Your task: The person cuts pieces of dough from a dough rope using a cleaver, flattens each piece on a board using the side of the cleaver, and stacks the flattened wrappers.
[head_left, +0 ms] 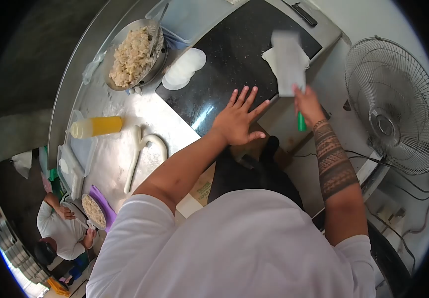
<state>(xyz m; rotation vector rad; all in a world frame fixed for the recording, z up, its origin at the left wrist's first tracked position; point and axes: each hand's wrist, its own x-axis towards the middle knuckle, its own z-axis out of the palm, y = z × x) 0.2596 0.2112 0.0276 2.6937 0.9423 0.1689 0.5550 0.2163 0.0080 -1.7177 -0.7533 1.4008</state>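
My right hand (308,105) grips the green handle of a broad-bladed cleaver (291,62), whose blade is slightly blurred. Under the blade, a white piece (271,58) that could be cloth or dough sticks out at the sides on the black board (229,54). Fingers spread, my left hand (239,119) is at the near edge of that board and holds nothing. Thin round white dough wrappers (184,69) lie overlapping at the board's left side. A long rope of dough (153,144) curves on the metal table (110,174).
A metal bowl of pale filling (132,59) with a utensil stands at the far left. Nearer lies a squeeze bottle of yellow liquid (98,127). A large fan (391,109) stands at right, with cables below. Another person (65,223) works at lower left beside a bowl (94,211).
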